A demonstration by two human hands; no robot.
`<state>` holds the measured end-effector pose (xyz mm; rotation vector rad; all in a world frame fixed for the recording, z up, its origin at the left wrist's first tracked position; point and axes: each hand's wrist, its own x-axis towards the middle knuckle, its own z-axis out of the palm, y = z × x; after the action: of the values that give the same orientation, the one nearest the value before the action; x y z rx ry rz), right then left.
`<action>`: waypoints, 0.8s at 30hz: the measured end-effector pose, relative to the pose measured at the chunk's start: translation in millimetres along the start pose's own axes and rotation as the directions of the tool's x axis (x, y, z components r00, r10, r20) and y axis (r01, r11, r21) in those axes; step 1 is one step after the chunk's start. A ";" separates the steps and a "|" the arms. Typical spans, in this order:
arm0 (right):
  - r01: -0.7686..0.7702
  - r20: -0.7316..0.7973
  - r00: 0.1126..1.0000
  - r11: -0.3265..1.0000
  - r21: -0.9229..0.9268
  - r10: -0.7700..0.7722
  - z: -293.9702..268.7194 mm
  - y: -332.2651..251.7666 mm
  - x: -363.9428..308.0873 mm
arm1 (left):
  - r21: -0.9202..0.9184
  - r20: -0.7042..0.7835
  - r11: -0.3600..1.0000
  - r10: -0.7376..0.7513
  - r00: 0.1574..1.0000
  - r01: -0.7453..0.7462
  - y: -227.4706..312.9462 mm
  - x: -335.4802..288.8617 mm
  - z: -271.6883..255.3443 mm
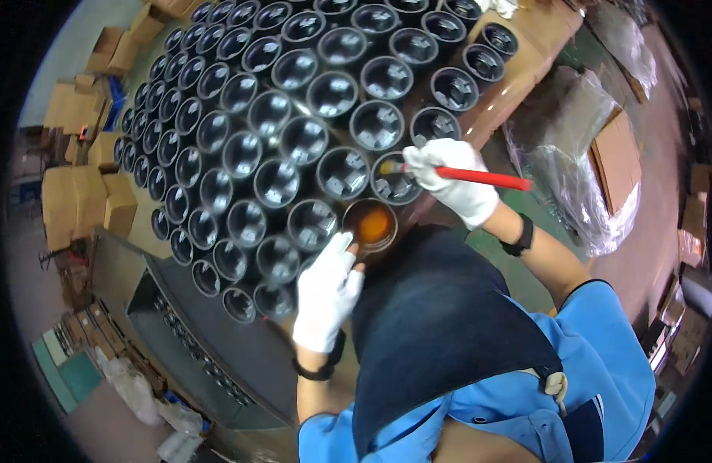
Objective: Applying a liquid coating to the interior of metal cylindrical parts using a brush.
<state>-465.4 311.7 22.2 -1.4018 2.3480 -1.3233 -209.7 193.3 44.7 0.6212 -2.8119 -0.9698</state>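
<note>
From the head view, my right hand (456, 179) wears a white glove and its grip is closed around a red-handled brush (479, 177), fingers wrapped near the bristle end so the long handle sticks out to my right, over my wrist. The pale bristles (388, 167) sit over the rim of a black cup (395, 179) in the near row, just left of my knuckles; I cannot tell whether they touch the cup's inside.

My left hand (326, 292), also gloved in white, has a loose grip: fingers nearly straight and together, the tips resting against the near edge of a small cup of amber liquid (370, 224). It does not wrap the cup; it only touches its side. That cup stands at the near edge of the worktop (518, 77), between my two hands and just below the cup under the brush.

Many more black cups (279, 131) stand packed rim to rim across the worktop, shiny inside. A dark apron (433, 309) covers my front. Cardboard boxes (86, 193) are stacked on the floor to my left, and clear plastic bags (580, 177) lie to my right.
</note>
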 end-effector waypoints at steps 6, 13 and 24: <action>-0.102 0.379 0.919 0.994 -0.038 0.109 -3.8 -39.6 -23.7 | -0.119 -0.111 0.993 -0.037 0.993 0.024 -5.2 -29.1 4.0; -0.115 0.415 0.892 0.978 -0.175 0.179 23.0 -25.8 -51.6 | -0.057 -0.135 0.992 0.108 0.985 -0.116 -22.3 -49.6 11.2; -0.194 0.339 0.914 0.973 -0.121 0.224 7.4 -46.4 -52.6 | -0.207 -0.105 0.964 0.149 0.983 -0.168 -16.4 -52.0 19.9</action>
<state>-400.9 337.7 34.2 -1.2405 2.2544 -0.8452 -161.1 214.3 20.7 0.3947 -2.5848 -1.1623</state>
